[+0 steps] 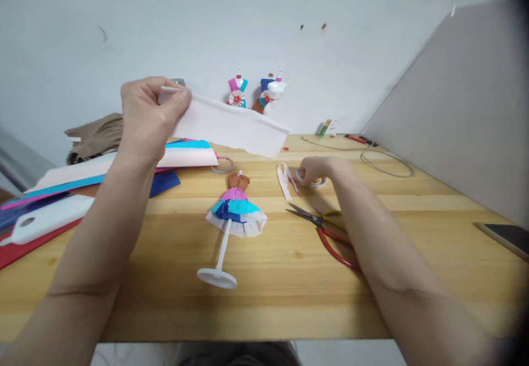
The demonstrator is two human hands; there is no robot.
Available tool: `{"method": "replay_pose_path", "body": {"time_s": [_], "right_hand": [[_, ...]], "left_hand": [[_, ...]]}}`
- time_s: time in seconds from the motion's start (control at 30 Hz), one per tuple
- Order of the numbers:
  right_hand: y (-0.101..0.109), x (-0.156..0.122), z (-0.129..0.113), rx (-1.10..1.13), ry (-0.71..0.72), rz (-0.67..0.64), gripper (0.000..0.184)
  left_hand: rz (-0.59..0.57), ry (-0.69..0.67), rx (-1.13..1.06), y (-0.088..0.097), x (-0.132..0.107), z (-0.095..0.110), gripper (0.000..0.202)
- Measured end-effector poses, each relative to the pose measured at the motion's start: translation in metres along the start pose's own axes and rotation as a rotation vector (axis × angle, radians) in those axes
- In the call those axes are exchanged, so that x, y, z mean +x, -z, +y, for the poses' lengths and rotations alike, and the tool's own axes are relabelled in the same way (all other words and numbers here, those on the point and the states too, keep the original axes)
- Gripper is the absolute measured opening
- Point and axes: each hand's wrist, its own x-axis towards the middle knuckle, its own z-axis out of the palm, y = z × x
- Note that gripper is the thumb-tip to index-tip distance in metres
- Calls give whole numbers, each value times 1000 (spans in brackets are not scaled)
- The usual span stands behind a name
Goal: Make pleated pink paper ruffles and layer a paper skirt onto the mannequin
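Note:
My left hand [155, 112] is raised and pinches one end of a pale pink strip of crepe paper [235, 123], which stretches out to the right above the table. Down on the wood, my right hand [313, 170] has its curled fingers at a white ring [319, 183] that looks like a roll of tape; the fingertips are partly hidden. Close by lie narrow pale paper scraps [284, 181]. A small doll dress form [235, 206] with brown, pink and blue paper layers lies on its side, its white stand [217, 278] toward me. Red-handled scissors [318, 221] lie open under my right forearm.
Coloured paper sheets [61, 178] and a white board [53, 220] are piled at left, beside a brown cloth [97, 134]. Dressed mini forms [237, 90] stand along the wall. A grey cable [388, 170] and a phone [506, 236] lie at right, near a grey partition [458, 101].

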Motion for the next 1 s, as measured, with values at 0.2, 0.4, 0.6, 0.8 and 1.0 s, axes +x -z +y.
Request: {"method": "replay_pose_path", "body": {"time_s": [0.2,0.4,0.6,0.8,1.0], "right_hand": [[14,-4,-10,124,-64,-130,21],[36,-36,-56,687,311,-38,30],[45,-66,-97,737,608,4,28],[43,-65,-101,256,363,500,16],[46,-66,-99,420,496,387,16]], "left_hand": [[-289,221,120,1,-7,8,8],[-628,424,158,-1,-13,16,20],[-942,532,-290,2,-23,26,11],[-1001,418,-308,-3,-30,30,9],[-963,498,-210,-7,-28,21,12]]}}
